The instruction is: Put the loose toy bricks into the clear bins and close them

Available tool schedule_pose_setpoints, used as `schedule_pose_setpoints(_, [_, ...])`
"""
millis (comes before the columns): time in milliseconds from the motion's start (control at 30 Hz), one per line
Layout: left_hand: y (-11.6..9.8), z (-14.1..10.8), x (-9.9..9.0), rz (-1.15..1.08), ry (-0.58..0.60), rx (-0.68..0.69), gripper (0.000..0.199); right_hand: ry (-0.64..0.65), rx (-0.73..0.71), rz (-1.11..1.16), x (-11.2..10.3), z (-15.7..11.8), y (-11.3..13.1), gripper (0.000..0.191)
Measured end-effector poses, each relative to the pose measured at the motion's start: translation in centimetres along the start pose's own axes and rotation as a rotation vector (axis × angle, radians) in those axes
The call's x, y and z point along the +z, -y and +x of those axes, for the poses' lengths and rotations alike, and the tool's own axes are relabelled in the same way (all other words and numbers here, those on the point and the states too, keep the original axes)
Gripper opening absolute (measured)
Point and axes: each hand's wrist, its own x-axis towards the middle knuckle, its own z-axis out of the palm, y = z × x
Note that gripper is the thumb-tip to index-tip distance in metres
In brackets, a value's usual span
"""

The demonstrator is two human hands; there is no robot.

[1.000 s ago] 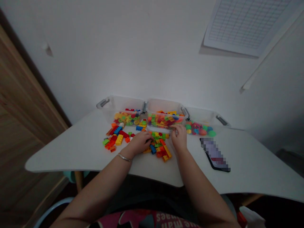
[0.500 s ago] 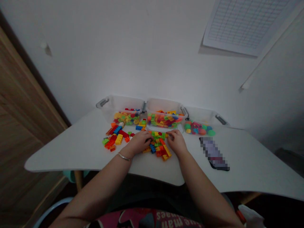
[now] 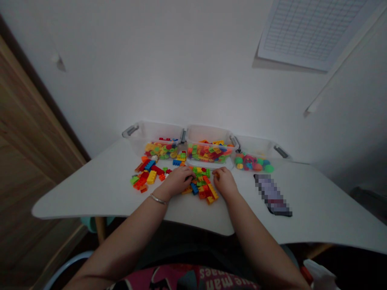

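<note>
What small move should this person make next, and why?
Probably the right hand should lift one brick from the loose pile between the hands into the middle clear tub: its fingertips are at the pile's edge, and that tub, just behind, holds similar bricks.

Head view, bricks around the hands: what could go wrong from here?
The left hand and right hand rest among the loose plastic bricks, so a sweep could likely push some toward the near edge of the table. The middle clear bin sits just beyond them; a knuckle might bump it and spill its bricks.
</note>
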Motion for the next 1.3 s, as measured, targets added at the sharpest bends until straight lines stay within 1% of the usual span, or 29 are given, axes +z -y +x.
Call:
schedule_pose_setpoints(67, [0.0,0.0,0.0,-0.001,-0.001,0.001,0.021,0.014,-0.021,0.016,0.3,0.0,0.0,0.027])
schedule_pose_setpoints(133, [0.0,0.0,0.0,0.001,-0.004,0.001,0.021,-0.001,-0.03,0.041,0.5,0.0,0.1,0.029])
schedule_pose_setpoints(233, [0.0,0.1,0.0,0.007,-0.003,0.004,0.022,-0.096,-0.022,0.128,0.6,0.1,0.4,0.028])
schedule_pose_setpoints(300, [0.0,0.1,0.0,0.009,0.003,0.007,0.022,-0.194,-0.031,0.217,0.3,0.2,0.6,0.021])
schedule_pose_setpoints(367, [0.1,0.1,0.0,0.006,0.006,0.01,0.022,-0.306,-0.087,0.3,-0.5,0.5,0.8,0.014])
schedule_pose_setpoints(467, [0.1,0.1,0.0,0.003,0.006,0.009,0.022,-0.486,-0.198,0.354,-2.6,1.4,0.7,0.012])
schedule_pose_setpoints(533, [0.1,0.0,0.0,0.004,0.009,0.01,0.022,-0.588,-0.2,0.34,-4.2,2.3,0.6,0.013])
schedule_pose_setpoints(600, [0.1,0.0,0.0,0.009,0.013,0.009,0.022,-0.636,-0.179,0.317,-5.7,3.5,0.3,0.016])
schedule_pose_setpoints(667, [0.1,0.0,-0.1,0.016,0.019,0.003,0.022,-0.623,-0.162,0.265,-6.8,4.8,0.0,0.019])
schedule_pose_setpoints(767, [-0.1,0.0,-0.2,0.013,0.024,-0.003,0.023,-0.552,-0.107,0.16,-7.4,6.5,-0.2,0.026])
schedule_pose_setpoints(900, [0.0,0.0,-0.2,-0.001,0.016,0.011,0.023,-0.458,0.015,0.045,-7.0,7.4,0.0,0.035])
schedule_pose_setpoints(967, [0.1,0.0,-0.1,-0.005,0.015,0.019,0.023,-0.409,0.039,0.014,-6.6,7.5,0.3,0.036])
schedule_pose_setpoints(1033, [0.2,0.0,0.0,-0.006,0.014,0.019,0.023,-0.388,0.041,0.0,-6.1,7.4,0.5,0.037])
schedule_pose_setpoints(1167, [0.1,0.1,0.0,0.007,0.015,0.004,0.022,-0.393,0.028,-0.021,-5.4,7.3,0.3,0.037])
schedule_pose_setpoints(1300, [0.0,0.1,-0.1,0.009,0.02,-0.001,0.022,-0.364,-0.048,-0.011,-4.8,6.8,-0.3,0.04])
